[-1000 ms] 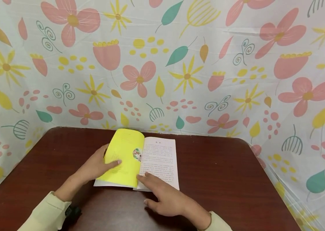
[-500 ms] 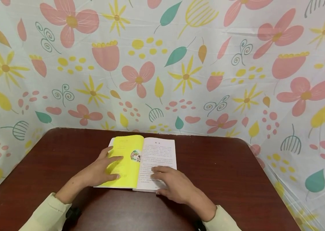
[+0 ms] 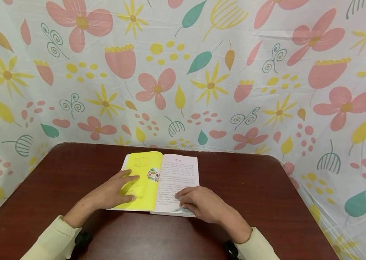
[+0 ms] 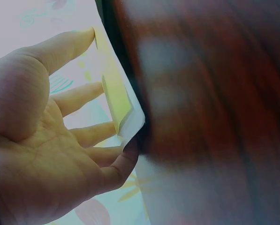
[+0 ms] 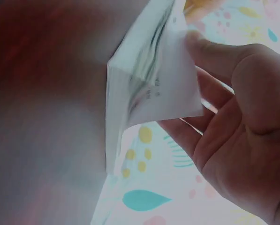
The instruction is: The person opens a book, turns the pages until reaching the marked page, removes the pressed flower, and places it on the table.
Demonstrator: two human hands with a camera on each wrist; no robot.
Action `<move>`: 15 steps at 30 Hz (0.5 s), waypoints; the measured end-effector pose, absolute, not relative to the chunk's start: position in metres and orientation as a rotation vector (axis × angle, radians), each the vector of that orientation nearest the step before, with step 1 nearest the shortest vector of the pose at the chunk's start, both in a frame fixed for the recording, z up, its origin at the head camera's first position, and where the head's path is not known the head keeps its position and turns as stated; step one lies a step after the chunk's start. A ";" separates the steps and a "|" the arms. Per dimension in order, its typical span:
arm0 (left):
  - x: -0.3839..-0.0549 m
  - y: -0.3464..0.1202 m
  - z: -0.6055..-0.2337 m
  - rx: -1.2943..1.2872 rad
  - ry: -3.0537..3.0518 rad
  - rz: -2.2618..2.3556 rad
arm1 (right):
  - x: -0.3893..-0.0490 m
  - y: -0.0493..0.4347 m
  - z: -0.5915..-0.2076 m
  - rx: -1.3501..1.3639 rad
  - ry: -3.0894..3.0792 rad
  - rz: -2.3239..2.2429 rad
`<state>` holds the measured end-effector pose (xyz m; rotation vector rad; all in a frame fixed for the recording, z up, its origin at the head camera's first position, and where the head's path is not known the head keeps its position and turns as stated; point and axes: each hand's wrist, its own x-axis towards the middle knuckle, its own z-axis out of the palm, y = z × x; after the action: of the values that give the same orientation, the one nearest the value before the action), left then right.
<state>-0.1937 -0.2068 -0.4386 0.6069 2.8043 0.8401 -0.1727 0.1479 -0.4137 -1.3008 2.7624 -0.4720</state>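
Observation:
An open book lies on the table, its left page (image 3: 144,164) bright yellow with a small round picture near the spine. The right page (image 3: 178,171) is white with lines of print. My left hand (image 3: 106,191) rests on the yellow page with its fingers spread; in the left wrist view the fingertips reach the book's edge (image 4: 134,122). At the lower right corner my right hand (image 3: 207,206) pinches a page. The right wrist view shows this lifted page (image 5: 177,93) bent up from the stack, thumb on one face and fingers behind it.
The dark red-brown wooden table (image 3: 257,187) has rounded far corners. A white cloth (image 3: 176,54) printed with flowers and leaves hangs behind it and along both sides. Dark wrist devices (image 3: 82,239) sit by both sleeves.
The yellow page came down flat on the left, and my left hand settled over it. My right hand moved from near the spine to the lower right corner and lifted a page there.

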 end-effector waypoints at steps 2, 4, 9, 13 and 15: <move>-0.194 -0.207 -0.439 0.606 2.804 0.838 | -0.173 0.149 -0.412 -1.312 2.775 -0.464; -0.193 -0.206 -0.439 0.603 2.803 0.838 | -0.174 0.149 -0.412 -1.324 2.822 -0.447; -0.192 -0.205 -0.438 0.596 2.803 0.838 | -0.174 0.149 -0.415 -1.152 3.101 -0.503; -0.192 -0.206 -0.437 0.605 2.804 0.841 | -0.173 0.146 -0.419 -0.841 3.199 -0.801; -0.192 -0.206 -0.437 0.611 2.804 0.844 | -0.173 0.142 -0.421 -0.786 3.147 -0.973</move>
<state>-0.1923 -0.2062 -0.4372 0.6107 2.8040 0.8437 -0.1726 0.1417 -0.4206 -0.7856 3.1469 -0.9730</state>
